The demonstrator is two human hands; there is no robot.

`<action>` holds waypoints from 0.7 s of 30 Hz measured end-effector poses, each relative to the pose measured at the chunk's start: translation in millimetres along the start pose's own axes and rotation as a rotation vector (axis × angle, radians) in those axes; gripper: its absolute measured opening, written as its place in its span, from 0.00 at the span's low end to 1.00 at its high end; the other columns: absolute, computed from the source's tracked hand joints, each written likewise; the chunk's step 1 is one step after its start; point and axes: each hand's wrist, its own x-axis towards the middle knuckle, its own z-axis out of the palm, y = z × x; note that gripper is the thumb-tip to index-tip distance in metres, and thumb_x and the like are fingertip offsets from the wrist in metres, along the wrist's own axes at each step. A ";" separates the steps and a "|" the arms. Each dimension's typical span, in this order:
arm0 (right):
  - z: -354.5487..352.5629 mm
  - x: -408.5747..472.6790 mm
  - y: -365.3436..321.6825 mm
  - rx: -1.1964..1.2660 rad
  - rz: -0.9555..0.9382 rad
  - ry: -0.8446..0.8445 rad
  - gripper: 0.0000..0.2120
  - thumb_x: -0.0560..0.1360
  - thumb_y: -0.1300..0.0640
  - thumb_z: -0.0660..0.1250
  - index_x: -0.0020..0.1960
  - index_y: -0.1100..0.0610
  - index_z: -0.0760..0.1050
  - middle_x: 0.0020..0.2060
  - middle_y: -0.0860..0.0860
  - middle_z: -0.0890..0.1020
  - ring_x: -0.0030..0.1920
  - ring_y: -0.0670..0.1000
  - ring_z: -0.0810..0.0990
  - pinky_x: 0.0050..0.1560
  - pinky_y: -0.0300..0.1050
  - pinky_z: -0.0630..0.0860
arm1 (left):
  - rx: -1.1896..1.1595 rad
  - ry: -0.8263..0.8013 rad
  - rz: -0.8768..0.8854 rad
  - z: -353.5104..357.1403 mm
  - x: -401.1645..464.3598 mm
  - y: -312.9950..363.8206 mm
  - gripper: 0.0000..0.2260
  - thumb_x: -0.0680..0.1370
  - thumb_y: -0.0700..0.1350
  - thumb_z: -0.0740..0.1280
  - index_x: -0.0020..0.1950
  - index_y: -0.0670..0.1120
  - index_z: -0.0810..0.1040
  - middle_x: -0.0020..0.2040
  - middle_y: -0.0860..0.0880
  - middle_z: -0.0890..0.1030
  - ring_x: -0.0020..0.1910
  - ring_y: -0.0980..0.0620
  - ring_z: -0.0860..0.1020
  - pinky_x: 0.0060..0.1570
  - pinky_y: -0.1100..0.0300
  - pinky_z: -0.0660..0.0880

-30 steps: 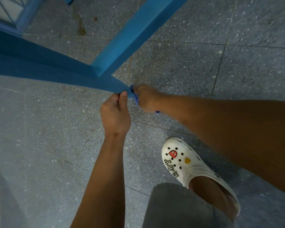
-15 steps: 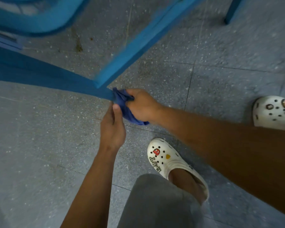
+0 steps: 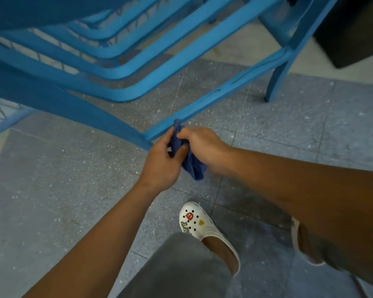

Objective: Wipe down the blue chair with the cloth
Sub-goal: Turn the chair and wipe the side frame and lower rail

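Note:
The blue chair lies tipped over the floor, its rails and legs filling the upper half of the head view. Two of its bars meet in a corner just above my hands. A dark blue cloth is bunched between both hands right below that corner, its top edge touching the bar. My right hand grips the cloth from the right. My left hand holds the cloth from the left, thumb pressed into it. Part of the cloth hangs loose under my right hand.
Grey speckled floor tiles lie below. My foot in a white clog stands near the bottom centre. A dark box-like object sits at the top right. A wire grid shows at the left edge.
The view has lifted and widened, showing more chair rails. My left hand has let go of the chair bar and now holds the cloth together with my right hand.

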 end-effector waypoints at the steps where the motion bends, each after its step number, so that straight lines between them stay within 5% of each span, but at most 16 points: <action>1: -5.3 -5.6 -5.4 -0.011 0.001 0.001 0.10 0.82 0.57 0.62 0.44 0.54 0.79 0.39 0.51 0.83 0.40 0.49 0.81 0.39 0.39 0.76 | 0.006 -0.005 0.022 1.3 -0.8 6.2 0.22 0.81 0.42 0.68 0.75 0.54 0.71 0.58 0.61 0.82 0.55 0.63 0.82 0.56 0.56 0.81; 4: -20.2 -18.6 -17.9 -0.130 -0.011 -0.054 0.12 0.85 0.50 0.59 0.50 0.50 0.80 0.49 0.53 0.85 0.50 0.52 0.83 0.53 0.46 0.78 | 0.024 0.066 0.068 8.7 -1.9 22.3 0.21 0.79 0.41 0.71 0.72 0.50 0.74 0.55 0.63 0.81 0.49 0.68 0.81 0.47 0.71 0.77; 7: -35.3 -29.9 -36.9 -0.236 -0.001 -0.080 0.15 0.85 0.46 0.57 0.57 0.51 0.80 0.55 0.52 0.85 0.56 0.51 0.83 0.63 0.48 0.78 | 0.021 0.162 0.082 10.6 1.0 36.0 0.17 0.79 0.38 0.71 0.67 0.47 0.78 0.53 0.56 0.83 0.46 0.70 0.80 0.45 0.73 0.75; 10: -57.3 -44.6 -58.0 -0.432 -0.036 -0.164 0.16 0.85 0.52 0.59 0.67 0.57 0.78 0.59 0.53 0.83 0.56 0.51 0.82 0.48 0.27 0.74 | 0.204 0.225 0.183 -3.0 14.3 35.1 0.18 0.79 0.37 0.70 0.68 0.49 0.79 0.53 0.51 0.83 0.49 0.58 0.81 0.50 0.66 0.76; 13: -82.8 -53.3 -64.6 -0.636 -0.078 -0.074 0.19 0.84 0.51 0.62 0.73 0.55 0.73 0.62 0.53 0.81 0.59 0.54 0.81 0.39 0.30 0.73 | 0.494 0.302 0.168 -24.5 34.0 24.1 0.18 0.78 0.37 0.70 0.68 0.46 0.79 0.50 0.45 0.79 0.47 0.51 0.77 0.45 0.71 0.65; 16: -95.3 -52.5 -60.4 -0.902 -0.138 0.026 0.26 0.83 0.45 0.61 0.79 0.49 0.64 0.73 0.48 0.72 0.71 0.50 0.72 0.69 0.43 0.70 | 0.379 0.275 0.094 -20.0 46.7 18.0 0.12 0.79 0.34 0.68 0.62 0.40 0.81 0.51 0.44 0.74 0.47 0.58 0.78 0.45 0.77 0.67; 18: -95.5 -47.9 -57.3 -1.128 -0.195 0.004 0.27 0.84 0.46 0.59 0.81 0.50 0.59 0.77 0.51 0.67 0.75 0.54 0.67 0.74 0.50 0.64 | 0.272 0.270 0.015 -7.5 55.3 13.9 0.06 0.80 0.37 0.68 0.56 0.42 0.80 0.51 0.49 0.73 0.52 0.52 0.78 0.48 0.69 0.70; 21: -95.1 -42.9 -59.7 -1.274 -0.185 -0.082 0.28 0.85 0.47 0.58 0.81 0.51 0.55 0.80 0.52 0.62 0.77 0.56 0.64 0.75 0.51 0.62 | -0.047 0.346 -0.139 6.4 66.5 16.0 0.06 0.80 0.46 0.69 0.48 0.44 0.74 0.40 0.54 0.75 0.40 0.56 0.76 0.39 0.59 0.71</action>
